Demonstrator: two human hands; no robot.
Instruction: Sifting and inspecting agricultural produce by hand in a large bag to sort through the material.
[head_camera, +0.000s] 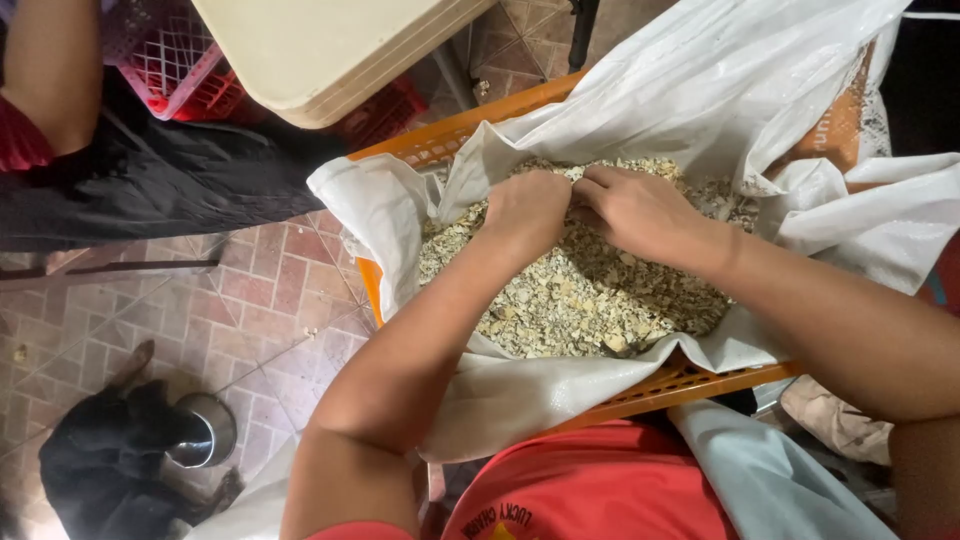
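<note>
Looking straight down at an orange plastic crate (660, 388) lined with a white woven sack (520, 395), sack folded open over the rim and bunched up high on the far right side. Inside, a heap of pale, flaky crumbly stuff (590, 300), tan and off-white, kind of like dried husks or shell bits, can't tell exactly what. Both hands buried at the far edge of the heap, knuckles up, nearly touching each other. Left hand (525, 210) curled into a loose fist, fingers tucked down into the flakes, so probably pinching some of it but hidden under the knuckles, can't say for sure. Right hand (640, 210) also curled, fingertips pointing toward the left hand and pressed into the same spot, grip likewise hidden. Red shirt (600, 490) at the bottom edge, right up against the near side of the crate, plus a pale blue cloth (770, 480) hanging just beside it. Off to the left, reddish tiled floor (260, 320), a black dog (110, 460) lying with its nose near a shiny metal bowl (205, 430). Further back a cream-coloured folding bench top (320, 50) poking in from the top, red and pink plastic crates (190, 70) under it, a dark cloth (170, 180) spread below, and another person's bare arm (50, 70) in the top left corner, well apart from the sack.
</note>
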